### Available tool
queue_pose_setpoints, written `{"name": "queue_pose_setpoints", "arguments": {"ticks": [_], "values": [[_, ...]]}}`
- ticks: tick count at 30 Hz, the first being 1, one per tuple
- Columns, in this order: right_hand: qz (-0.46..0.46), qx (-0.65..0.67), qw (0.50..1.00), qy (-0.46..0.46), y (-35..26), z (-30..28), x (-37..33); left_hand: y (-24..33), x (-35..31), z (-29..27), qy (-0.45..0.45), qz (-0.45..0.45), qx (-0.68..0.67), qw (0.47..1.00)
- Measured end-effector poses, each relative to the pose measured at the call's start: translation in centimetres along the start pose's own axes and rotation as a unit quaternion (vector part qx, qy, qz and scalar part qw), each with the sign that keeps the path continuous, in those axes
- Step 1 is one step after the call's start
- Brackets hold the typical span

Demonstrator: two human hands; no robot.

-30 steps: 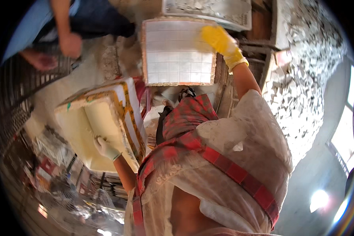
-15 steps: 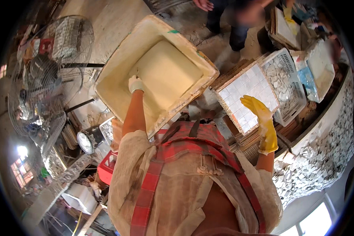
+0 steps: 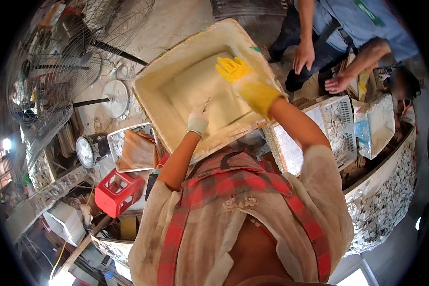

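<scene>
A large squarish cream tub (image 3: 202,39) with a worn rim stands in front of me, pale cloudy liquid (image 3: 224,107) in its bottom. My left hand (image 3: 197,121), in a whitish glove, reaches low into the tub and is closed on a thin, dark, pointed tool (image 3: 206,105) whose exact kind is too small to make out. Over the tub's far right part, my right hand (image 3: 235,71) wears a long yellow rubber glove. Its fingers are stretched out, and nothing shows in it.
To the right lie white square tiles (image 3: 287,148) and a white slotted basket (image 3: 349,136) of pale chips. A co-worker's hands (image 3: 304,56) hang beyond the tub. At left are a red plastic stool (image 3: 117,193), a tray with a brown cloth (image 3: 137,150) and a wire-caged fan (image 3: 57,95).
My right hand has swung left from above the tiles to over the tub. The left hand stays low in the tub. The co-worker has come further into view; the whole view has shifted.
</scene>
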State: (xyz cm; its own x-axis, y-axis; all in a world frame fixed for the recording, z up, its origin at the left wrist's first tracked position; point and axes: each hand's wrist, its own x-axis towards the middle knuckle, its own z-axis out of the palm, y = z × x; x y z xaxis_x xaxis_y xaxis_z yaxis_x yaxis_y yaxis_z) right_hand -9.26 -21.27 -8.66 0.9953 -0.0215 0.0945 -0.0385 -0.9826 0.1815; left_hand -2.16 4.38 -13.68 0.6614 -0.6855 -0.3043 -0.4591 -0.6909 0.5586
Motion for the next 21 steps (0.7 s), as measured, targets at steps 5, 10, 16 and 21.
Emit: {"name": "queue_pose_setpoints", "arguments": {"ticks": [5, 10, 16, 21], "values": [[-0.119, 0.004, 0.962, -0.244, -2.8, 2.2, 7.4, -1.2, -1.3, -0.9, -0.005, -0.024, 0.021, 0.999], [-0.11, 0.058, 0.941, -0.314, -3.7, 3.7, 8.3, -0.6, -4.0, -3.3, 0.1, 0.03, -0.063, 0.992], [-0.025, 0.076, 0.938, -0.336, -3.1, -7.4, 8.9, -1.6, -9.2, -11.4, 0.117, -0.128, -0.377, 0.91], [0.028, 0.062, 0.97, -0.235, -0.2, -10.0, 8.2, -2.2, -10.3, -14.1, 0.134, -0.156, -0.454, 0.867]]}}
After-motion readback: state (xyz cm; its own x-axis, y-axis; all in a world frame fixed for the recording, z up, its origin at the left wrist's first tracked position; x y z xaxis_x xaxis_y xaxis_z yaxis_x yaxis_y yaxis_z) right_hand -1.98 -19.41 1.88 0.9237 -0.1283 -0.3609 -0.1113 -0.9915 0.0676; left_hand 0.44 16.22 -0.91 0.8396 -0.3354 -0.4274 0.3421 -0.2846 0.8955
